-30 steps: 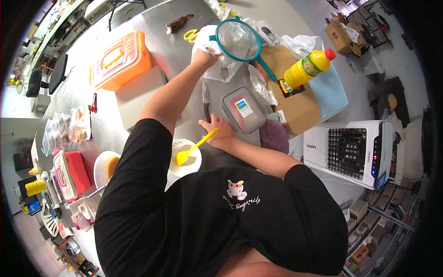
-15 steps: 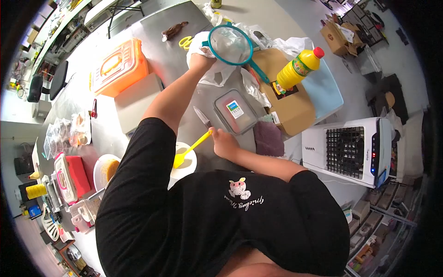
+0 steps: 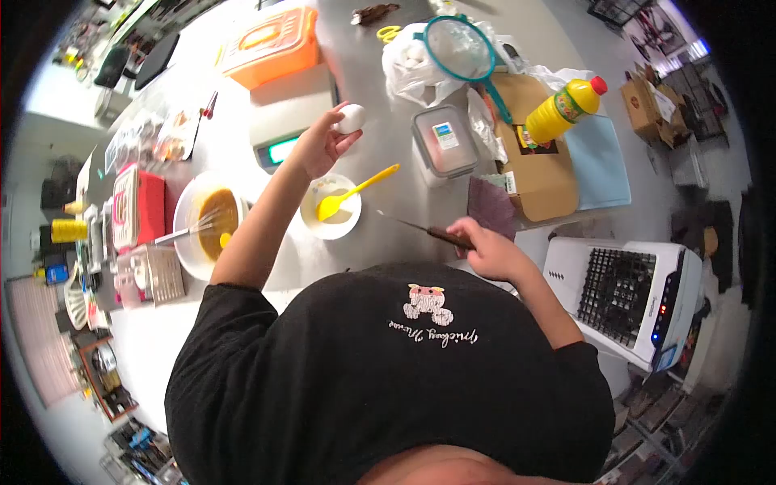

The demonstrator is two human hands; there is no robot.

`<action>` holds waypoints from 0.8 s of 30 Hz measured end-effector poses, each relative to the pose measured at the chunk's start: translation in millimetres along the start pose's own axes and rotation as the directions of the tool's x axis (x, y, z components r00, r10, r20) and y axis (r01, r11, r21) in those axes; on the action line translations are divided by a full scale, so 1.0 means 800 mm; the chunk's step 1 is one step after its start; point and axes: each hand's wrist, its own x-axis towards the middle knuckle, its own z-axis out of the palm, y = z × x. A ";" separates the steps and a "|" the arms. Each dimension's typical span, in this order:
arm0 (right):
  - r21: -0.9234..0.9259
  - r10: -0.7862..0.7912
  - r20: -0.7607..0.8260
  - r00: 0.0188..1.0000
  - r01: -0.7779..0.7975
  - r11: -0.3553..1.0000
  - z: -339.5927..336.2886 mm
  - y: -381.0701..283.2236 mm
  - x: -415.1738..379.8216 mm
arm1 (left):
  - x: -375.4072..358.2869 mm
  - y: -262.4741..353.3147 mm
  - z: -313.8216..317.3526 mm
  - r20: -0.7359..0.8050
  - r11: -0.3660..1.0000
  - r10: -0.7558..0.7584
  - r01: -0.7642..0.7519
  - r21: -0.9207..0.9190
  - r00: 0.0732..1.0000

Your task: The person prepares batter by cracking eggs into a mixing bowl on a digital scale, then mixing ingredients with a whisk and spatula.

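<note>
My left hand [image 3: 322,147] has its fingers closed round a white egg [image 3: 350,119], raised over the table. Below it stands a small white bowl [image 3: 327,233] with a yellow spatula [image 3: 364,184] resting in it. In my right hand [image 3: 493,253] is a knife [image 3: 444,236], gripped by its dark handle, its blade pointing left toward the small bowl. A larger white bowl [image 3: 184,217] with yellow-brown liquid and a whisk [image 3: 213,221] sits beside my left forearm. A white plastic bag [image 3: 404,77] lies at the far side.
A teal strainer [image 3: 501,103] leans across the bag and cardboard [image 3: 541,182]. An oil bottle [image 3: 558,115] lies there too. Nearer are a lidded container [image 3: 446,158] and a purple cloth [image 3: 490,206]. A kitchen scale [image 3: 279,113] and an orange box [image 3: 271,48] stand left.
My left hand has come out of the white bag and back toward me, now with an egg. My right hand, with the knife, has moved right, and the blade has swung lower.
</note>
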 end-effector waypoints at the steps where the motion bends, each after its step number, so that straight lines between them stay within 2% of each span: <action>1: 0.052 -0.106 -0.072 0.992 0.110 0.993 -0.003 -0.021 0.002 | -0.020 -0.007 -0.007 0.014 0.996 0.052 -0.051 -0.075 0.999; 2: 0.096 -0.206 -0.148 0.967 0.222 0.970 -0.002 -0.037 0.011 | -0.037 -0.016 -0.011 -0.052 0.989 0.085 -0.090 -0.117 0.995; 3: 0.088 -0.220 -0.128 0.967 0.232 0.969 0.003 -0.046 0.025 | -0.049 -0.024 -0.019 -0.070 0.986 0.099 -0.107 -0.126 0.993; 5: 0.104 -0.358 -0.298 0.885 0.403 0.909 0.019 -0.065 0.056 | -0.072 -0.041 -0.032 -0.104 0.967 0.175 -0.191 -0.167 0.979; 6: 0.099 -0.368 -0.281 0.886 0.409 0.907 0.029 -0.073 0.071 | -0.090 -0.043 -0.026 -0.118 0.963 0.178 -0.197 -0.184 0.977; 8: 0.134 -0.390 -0.371 0.843 0.464 0.875 0.052 -0.086 0.099 | -0.109 -0.052 -0.025 -0.133 0.955 0.182 -0.208 -0.212 0.974; 10: 0.115 -0.412 -0.376 0.830 0.483 0.868 0.071 -0.096 0.115 | -0.124 -0.057 -0.037 -0.131 0.958 0.141 -0.168 -0.231 0.981; 13: 0.073 -0.449 -0.410 0.794 0.520 0.851 0.093 -0.102 0.131 | -0.148 -0.055 -0.035 -0.154 0.951 0.172 -0.205 -0.232 0.973; 15: -0.023 -0.506 -0.467 0.725 0.563 0.826 0.103 -0.104 0.138 | -0.156 -0.054 -0.039 -0.171 0.949 0.182 -0.219 -0.228 0.968; 19: -0.014 -0.481 -0.508 0.715 0.551 0.835 0.114 -0.118 0.135 | -0.159 -0.057 -0.065 -0.187 0.950 0.184 -0.223 -0.217 0.965; 21: -0.066 -0.515 -0.526 0.677 0.571 0.818 0.125 -0.116 0.140 | -0.162 -0.053 -0.070 -0.203 0.952 0.163 -0.208 -0.223 0.965; 22: -0.065 -0.507 -0.529 0.681 0.563 0.824 0.131 -0.115 0.144 | -0.168 -0.050 -0.068 -0.182 0.953 0.155 -0.196 -0.233 0.971; 24: -0.099 -0.458 -0.478 0.750 0.472 0.876 0.144 -0.116 0.152 | -0.171 -0.049 -0.074 -0.155 0.954 0.140 -0.175 -0.242 0.978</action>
